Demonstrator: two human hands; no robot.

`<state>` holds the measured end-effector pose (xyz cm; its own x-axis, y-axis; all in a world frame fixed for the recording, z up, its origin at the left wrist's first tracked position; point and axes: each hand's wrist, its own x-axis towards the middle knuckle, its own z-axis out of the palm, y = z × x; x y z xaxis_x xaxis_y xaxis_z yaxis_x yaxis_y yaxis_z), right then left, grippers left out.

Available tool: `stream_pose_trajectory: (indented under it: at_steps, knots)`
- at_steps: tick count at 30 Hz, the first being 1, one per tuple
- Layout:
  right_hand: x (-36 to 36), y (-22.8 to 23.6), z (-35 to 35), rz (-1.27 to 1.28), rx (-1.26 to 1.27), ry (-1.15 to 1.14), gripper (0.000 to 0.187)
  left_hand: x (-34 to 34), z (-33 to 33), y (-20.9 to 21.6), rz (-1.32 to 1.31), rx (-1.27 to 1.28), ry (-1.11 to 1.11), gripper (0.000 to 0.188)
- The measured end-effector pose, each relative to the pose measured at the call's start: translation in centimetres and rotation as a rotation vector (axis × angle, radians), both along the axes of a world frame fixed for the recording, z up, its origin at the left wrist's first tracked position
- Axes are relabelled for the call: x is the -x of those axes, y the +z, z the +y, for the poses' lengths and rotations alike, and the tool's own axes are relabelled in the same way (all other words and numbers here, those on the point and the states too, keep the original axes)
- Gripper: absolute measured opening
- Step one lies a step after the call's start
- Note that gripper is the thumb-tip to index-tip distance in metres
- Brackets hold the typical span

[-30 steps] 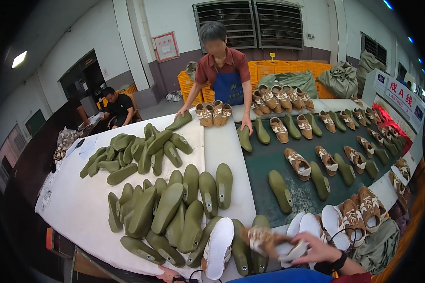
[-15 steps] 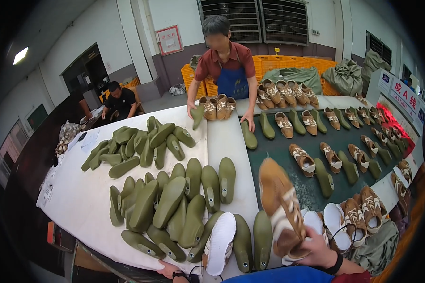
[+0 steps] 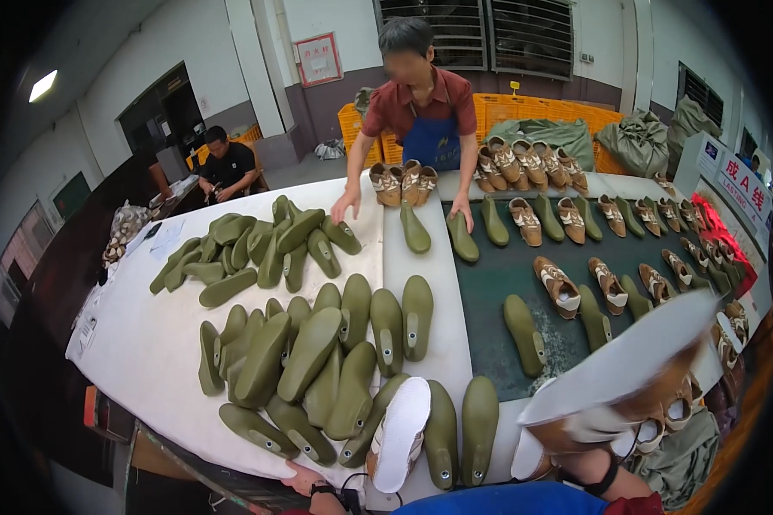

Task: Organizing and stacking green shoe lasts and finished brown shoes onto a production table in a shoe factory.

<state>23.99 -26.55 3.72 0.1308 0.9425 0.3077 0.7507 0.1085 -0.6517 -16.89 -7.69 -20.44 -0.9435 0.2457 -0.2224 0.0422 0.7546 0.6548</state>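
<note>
In my right hand (image 3: 591, 468) is a brown and white sneaker (image 3: 617, 354), blurred, its white sole turned up. Beside that hand a second white-soled shoe (image 3: 528, 457) shows; whether I hold it too I cannot tell. My left hand (image 3: 304, 477) lies at the near table edge with its fingers partly visible, holding nothing I can see. Just above it, green shoe lasts (image 3: 309, 354) form a pile. A sneaker with its white sole up (image 3: 402, 433) leans among the nearest ones. One green last (image 3: 524, 335) is on the dark green belt (image 3: 498, 287).
Across the table (image 3: 180, 339), a co-worker (image 3: 434, 112) touches lasts with both hands. Another last pile (image 3: 266, 245) lies at left. Rows of sneakers and lasts cover the belt; more sneakers (image 3: 532, 163) stand beyond it. Another person (image 3: 229, 167) sits at back left.
The sneaker in my right hand has swung right and turned its sole up. A green last now shows on the near belt. The co-worker has set a last down and reaches to the far pile.
</note>
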Motion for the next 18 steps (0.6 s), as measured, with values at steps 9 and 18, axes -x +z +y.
stream_pose_trajectory:
  at_steps: [9, 18]
  knots:
    - [1.0, 5.5, 3.4, -0.311, -0.147, -0.092, 0.026, 3.6, -0.5, -2.5, 0.017, 0.048, 0.032, 0.083]
    - [0.8, -2.7, 0.8, -0.367, 0.593, 0.23, 0.024, 1.7, -0.2, -2.2, 0.02, -0.007, -0.011, 0.078]
